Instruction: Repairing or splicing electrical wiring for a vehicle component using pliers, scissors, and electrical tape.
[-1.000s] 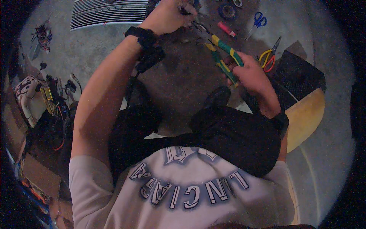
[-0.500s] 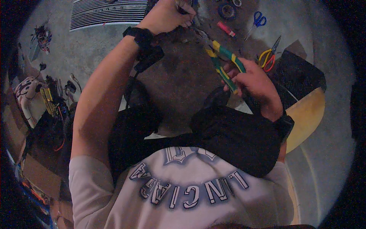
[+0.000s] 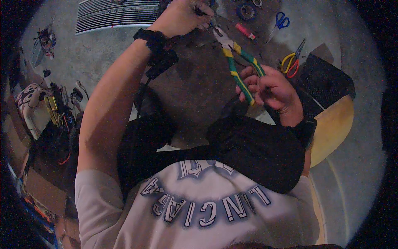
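a: where are your pliers (image 3: 233, 68), and how do you have them?
b: they lie right of upper centre in the frame, slanting up to the left. your right hand (image 3: 271, 89) has them by the green-and-yellow handles, fingers curled loosely round, handles spread partway. i can't tell whether the jaws bite on anything.
a: and your left hand (image 3: 184, 16)?
b: at the top edge, fingers bent in close together; what they hold, if anything, is too dark to tell.
a: how do the pliers likely feel to you?
b: stiff, fairly heavy at the metal head, hard to break. the handles look wrapped, so they probably don't slip much. hold well back on them for leverage.
a: what's around you?
b: toward the upper right, a tape roll (image 3: 240, 12), a red stick-like item (image 3: 244, 31), blue scissors (image 3: 277, 27) and yellow-and-red-handled snips (image 3: 298, 54); upper left, a ribbed panel (image 3: 118, 20).
a: anything in your way?
b: mainly your own left fingertips, just beside the jaws.
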`<state>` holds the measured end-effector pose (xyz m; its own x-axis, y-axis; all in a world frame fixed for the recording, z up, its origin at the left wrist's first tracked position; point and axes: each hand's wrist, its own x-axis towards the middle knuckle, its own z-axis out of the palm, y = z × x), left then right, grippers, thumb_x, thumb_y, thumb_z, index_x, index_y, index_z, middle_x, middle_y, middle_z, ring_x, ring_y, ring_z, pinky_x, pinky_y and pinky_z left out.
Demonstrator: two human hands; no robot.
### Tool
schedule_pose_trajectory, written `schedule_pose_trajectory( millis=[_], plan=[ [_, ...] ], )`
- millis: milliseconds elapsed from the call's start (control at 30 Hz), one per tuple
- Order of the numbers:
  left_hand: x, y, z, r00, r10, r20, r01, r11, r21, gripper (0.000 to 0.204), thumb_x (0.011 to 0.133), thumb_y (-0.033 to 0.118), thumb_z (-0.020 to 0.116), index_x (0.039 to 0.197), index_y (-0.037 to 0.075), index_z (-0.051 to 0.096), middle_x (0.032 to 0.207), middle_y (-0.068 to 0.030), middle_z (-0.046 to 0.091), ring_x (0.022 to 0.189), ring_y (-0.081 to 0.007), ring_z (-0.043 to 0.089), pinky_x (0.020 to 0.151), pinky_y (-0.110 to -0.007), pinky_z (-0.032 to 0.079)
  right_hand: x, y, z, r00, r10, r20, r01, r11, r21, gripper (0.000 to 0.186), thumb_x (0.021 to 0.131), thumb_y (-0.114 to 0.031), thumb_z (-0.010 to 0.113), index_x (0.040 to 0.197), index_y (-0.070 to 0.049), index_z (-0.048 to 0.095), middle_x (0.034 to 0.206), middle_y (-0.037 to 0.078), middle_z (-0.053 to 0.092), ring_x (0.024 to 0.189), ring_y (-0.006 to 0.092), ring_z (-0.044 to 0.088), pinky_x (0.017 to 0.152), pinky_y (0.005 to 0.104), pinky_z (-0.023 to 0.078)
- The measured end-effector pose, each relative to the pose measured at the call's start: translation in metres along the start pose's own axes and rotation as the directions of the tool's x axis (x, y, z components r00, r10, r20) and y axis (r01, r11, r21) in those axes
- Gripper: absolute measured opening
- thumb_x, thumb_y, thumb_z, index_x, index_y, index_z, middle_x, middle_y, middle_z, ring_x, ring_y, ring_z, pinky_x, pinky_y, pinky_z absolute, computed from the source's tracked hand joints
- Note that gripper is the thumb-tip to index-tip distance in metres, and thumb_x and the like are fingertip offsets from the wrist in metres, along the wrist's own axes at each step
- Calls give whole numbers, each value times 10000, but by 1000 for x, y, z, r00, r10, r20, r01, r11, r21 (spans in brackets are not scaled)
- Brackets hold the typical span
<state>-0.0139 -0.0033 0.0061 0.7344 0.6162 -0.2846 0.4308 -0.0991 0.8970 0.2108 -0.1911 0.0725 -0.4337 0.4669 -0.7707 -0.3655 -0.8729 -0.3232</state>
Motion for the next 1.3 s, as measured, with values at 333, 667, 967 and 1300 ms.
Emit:
schedule_pose_trajectory(
  millis=[333,667,967,1300],
  plan=[
    [4,-5,1,991,131,15,-130,991,-38,105,823,30,612,906,0,668,786,-62,673,738,-154,634,709,-295,525,3,-1,-3,1000,17,18,-18,997,75,487,640,17,512,1124,63,483,955,219,629,725,269,662,431,238,467],
    [2,2,-1,991,131,14,-131,987,91,129,801,22,625,917,3,680,797,-67,680,741,-147,637,716,-299,524,2,-6,4,997,12,-70,-7,998,60,514,642,57,448,1155,87,420,891,256,603,665,258,661,343,189,381],
    [3,-8,4,999,48,-22,-49,997,-63,115,809,19,619,906,2,679,791,-60,677,716,-135,631,689,-289,529,2,-11,27,922,-81,-377,-74,923,-379,403,739,-2,463,1139,33,501,853,159,631,606,190,622,488,254,465],
    [2,-6,1,998,53,-19,-53,999,-10,110,798,9,604,879,6,679,773,-61,672,708,-139,631,680,-287,527,-5,-21,47,777,-573,-261,-295,34,-955,387,759,-65,493,1132,30,536,882,245,615,827,381,623,736,456,489]
  ],
)
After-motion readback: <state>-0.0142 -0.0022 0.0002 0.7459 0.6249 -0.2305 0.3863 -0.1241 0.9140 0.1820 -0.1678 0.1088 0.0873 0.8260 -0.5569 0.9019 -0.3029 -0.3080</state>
